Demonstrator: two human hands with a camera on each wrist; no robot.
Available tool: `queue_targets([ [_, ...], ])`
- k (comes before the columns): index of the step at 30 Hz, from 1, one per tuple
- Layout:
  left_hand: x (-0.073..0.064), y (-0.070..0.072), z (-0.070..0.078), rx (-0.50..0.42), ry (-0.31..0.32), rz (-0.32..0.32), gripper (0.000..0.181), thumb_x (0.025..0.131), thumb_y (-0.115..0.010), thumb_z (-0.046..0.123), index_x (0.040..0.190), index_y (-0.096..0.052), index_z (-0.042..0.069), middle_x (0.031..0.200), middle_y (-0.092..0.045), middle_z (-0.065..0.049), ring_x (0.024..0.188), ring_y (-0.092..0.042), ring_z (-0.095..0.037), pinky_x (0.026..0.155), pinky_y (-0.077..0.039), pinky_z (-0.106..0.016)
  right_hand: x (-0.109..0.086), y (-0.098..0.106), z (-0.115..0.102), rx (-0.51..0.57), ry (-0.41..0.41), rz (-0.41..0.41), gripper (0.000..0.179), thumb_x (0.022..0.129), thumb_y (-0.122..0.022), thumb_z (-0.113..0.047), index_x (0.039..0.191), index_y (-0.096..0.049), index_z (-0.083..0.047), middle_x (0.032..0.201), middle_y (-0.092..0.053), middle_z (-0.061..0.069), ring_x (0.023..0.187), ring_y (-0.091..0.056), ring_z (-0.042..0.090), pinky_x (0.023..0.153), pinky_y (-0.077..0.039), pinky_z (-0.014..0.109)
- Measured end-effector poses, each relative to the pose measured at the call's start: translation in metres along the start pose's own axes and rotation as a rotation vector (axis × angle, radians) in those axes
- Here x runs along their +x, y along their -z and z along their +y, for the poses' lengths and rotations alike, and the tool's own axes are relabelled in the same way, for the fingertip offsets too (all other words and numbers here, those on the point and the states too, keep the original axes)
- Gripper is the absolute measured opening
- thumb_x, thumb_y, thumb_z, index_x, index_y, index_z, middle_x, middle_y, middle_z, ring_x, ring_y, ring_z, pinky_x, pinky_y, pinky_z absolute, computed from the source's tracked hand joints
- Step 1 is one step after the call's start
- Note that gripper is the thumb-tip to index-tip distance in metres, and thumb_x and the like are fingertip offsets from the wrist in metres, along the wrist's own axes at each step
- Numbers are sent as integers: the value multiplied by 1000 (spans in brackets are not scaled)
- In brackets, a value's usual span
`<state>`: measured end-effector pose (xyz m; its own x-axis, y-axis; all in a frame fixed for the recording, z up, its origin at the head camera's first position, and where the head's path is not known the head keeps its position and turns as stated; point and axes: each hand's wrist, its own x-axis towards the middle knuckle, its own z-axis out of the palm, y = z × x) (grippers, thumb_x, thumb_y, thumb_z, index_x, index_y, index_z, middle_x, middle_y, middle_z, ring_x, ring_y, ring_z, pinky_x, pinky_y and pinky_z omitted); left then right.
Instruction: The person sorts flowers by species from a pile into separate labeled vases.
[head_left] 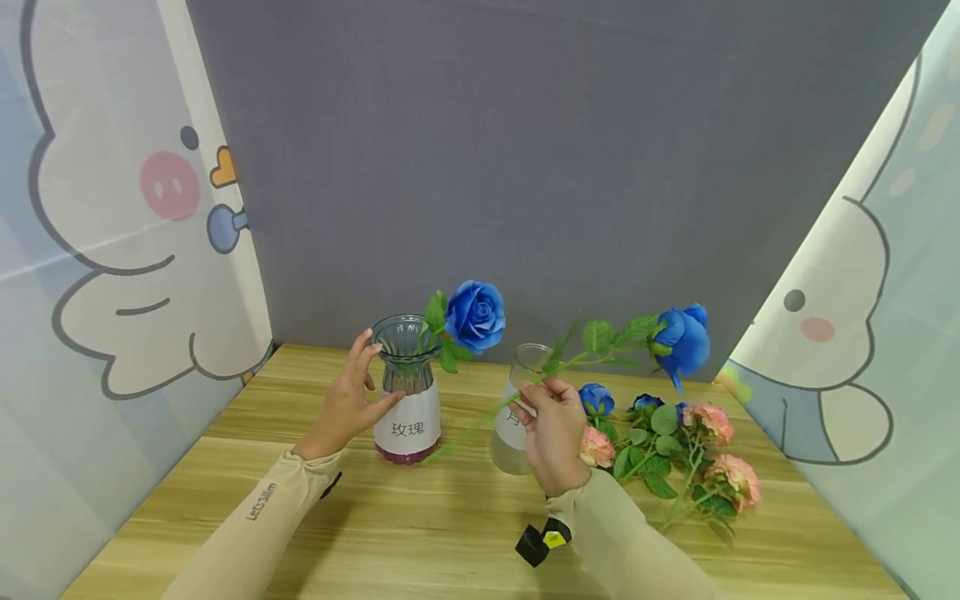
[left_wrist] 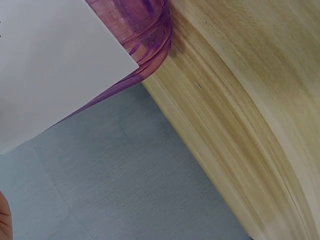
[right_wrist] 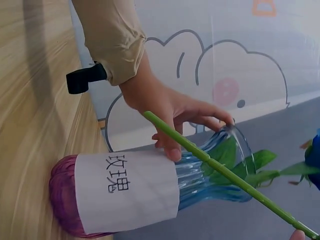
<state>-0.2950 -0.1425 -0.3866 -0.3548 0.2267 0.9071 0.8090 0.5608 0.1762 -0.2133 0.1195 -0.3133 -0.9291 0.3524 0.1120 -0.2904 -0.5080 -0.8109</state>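
Right sleeve (head_left: 637, 537) sits nearest, front-right of vase (head_left: 415, 382). Right hand (head_left: 555, 427) pinches stem (right_wrist: 232, 176) of rose (head_left: 681, 338), right of vase. Left hand (head_left: 351, 402), fingers spread, touches vase's left side. Pinch should be light, stem clear of vase, vase braced upright.

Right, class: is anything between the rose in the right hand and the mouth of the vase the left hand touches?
Partly. Another rose leaning out of that vase crowds its mouth on the right, the side towards the held rose; the left hand touches the left side. Nothing visible blocks the middle.
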Motion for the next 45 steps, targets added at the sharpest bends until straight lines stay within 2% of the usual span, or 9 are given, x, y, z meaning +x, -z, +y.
queue_targets([
  [13, 1, 0, 1, 8, -6, 11, 68, 91, -53, 49, 132, -38, -3, 139, -35, -37, 57, -48, -20, 48, -40, -29, 1, -28, -6, 53, 57, -18, 19, 92, -51, 11, 95, -41, -5, 85, -46, 7, 65, -57, 13, 59, -53, 26],
  [23, 2, 1, 1, 8, -7, 25, 69, 91, -53, 50, 129, -39, -6, 137, -36, -38, 57, -48, -19, 47, -40, -29, 11, -47, -24, 129, 113, 57, 22, 90, -55, 11, 95, -41, -6, 85, -48, 8, 61, -53, 14, 57, -52, 25],
  [31, 1, 2, 2, -3, 17, -11, 70, 90, -52, 51, 132, -39, -4, 139, -34, -38, 59, -48, -19, 49, -41, -29, 18, -57, -32, 156, 131, 100, 22, 90, -57, 9, 97, -42, -6, 88, -49, 9, 62, -53, 14, 57, -51, 25],
  [36, 0, 2, 3, -2, 25, -9, 72, 90, -53, 53, 132, -39, -3, 140, -35, -37, 60, -48, -19, 48, -41, -28, 26, -64, -35, 185, 133, 132, 23, 89, -58, 9, 98, -42, -5, 93, -46, 9, 64, -53, 15, 58, -51, 27],
  [41, 0, 0, 2, -6, 12, -3, 71, 90, -54, 53, 132, -40, -3, 139, -35, -37, 58, -48, -22, 48, -41, -29, 34, -69, -35, 219, 121, 174, 23, 89, -60, 8, 97, -43, -6, 95, -45, 9, 67, -52, 17, 57, -50, 27],
  [45, 0, 0, 2, 0, 0, 7, 70, 91, -53, 51, 132, -39, -3, 138, -35, -38, 58, -48, -19, 48, -41, -29, 39, -73, -36, 226, 133, 201, 24, 87, -61, 9, 96, -45, -7, 93, -47, 9, 67, -53, 18, 57, -51, 27],
])
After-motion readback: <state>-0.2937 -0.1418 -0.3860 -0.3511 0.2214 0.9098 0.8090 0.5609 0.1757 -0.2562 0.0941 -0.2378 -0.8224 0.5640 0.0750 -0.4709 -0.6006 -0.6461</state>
